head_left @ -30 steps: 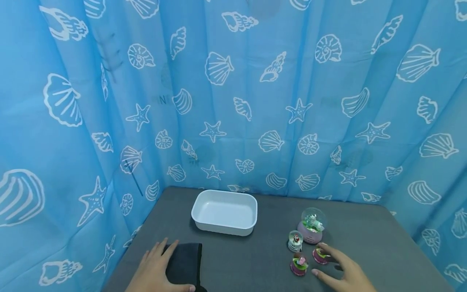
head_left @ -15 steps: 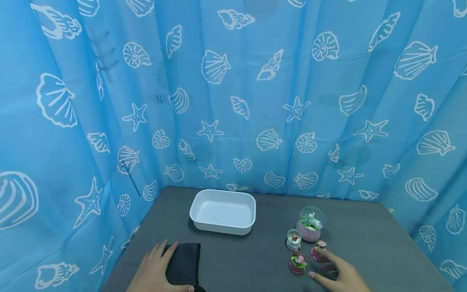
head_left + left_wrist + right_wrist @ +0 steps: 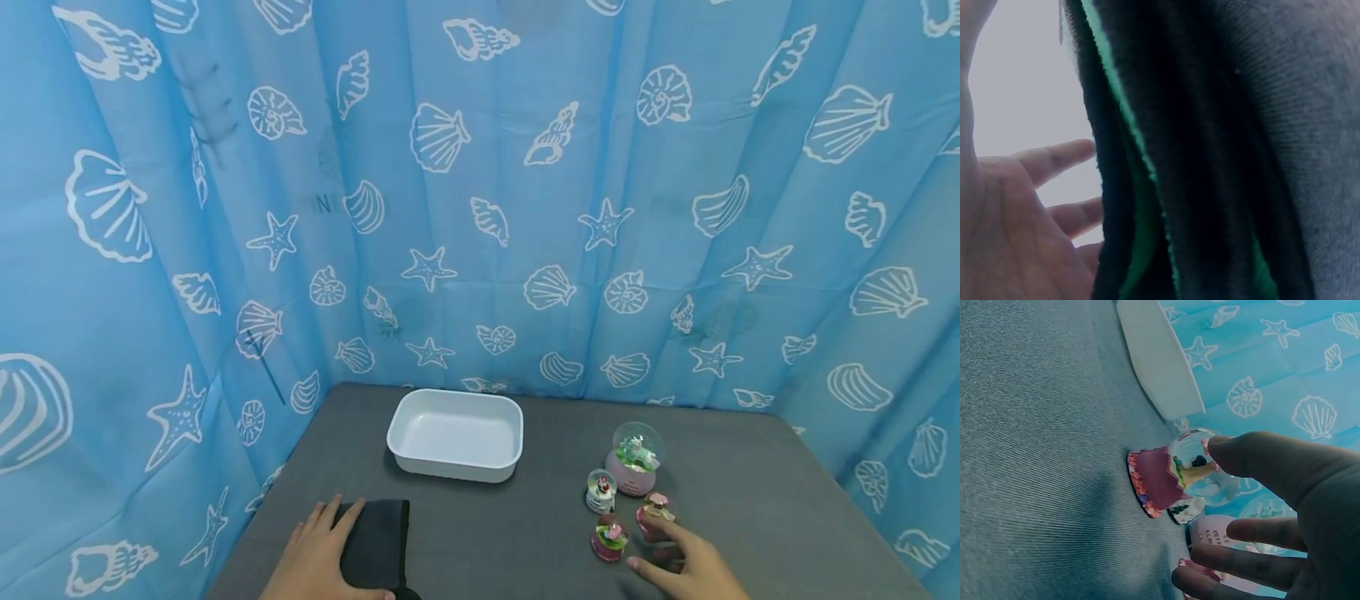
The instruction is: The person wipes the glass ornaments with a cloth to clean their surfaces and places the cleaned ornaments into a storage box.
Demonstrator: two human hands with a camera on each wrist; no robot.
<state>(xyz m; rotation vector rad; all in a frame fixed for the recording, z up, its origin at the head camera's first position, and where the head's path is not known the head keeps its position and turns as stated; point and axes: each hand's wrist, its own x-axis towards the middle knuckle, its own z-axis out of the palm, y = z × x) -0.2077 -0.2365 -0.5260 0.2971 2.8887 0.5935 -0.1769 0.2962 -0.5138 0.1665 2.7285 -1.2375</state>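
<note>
My left hand lies with spread fingers at the left side of a folded dark cloth. In the left wrist view the cloth's stacked black layers show green inner faces, and the fingers extend behind them. My right hand reaches in beside the small snow globes, fingers parted and gently bent. Closest to its thumb is a globe with a magenta base; in the head view that globe stands just left of the thumb. A second pink-based globe is partly hidden behind the fingers.
A small white-based snow globe and a larger one with a lilac base stand behind. A white rectangular tub sits toward the back of the grey table. A blue shell-patterned curtain surrounds the table.
The right hand has shifted slightly left toward the front globe, uncovering more of the second pink-based one. The left hand stays on the cloth. The head view has drifted slightly.
</note>
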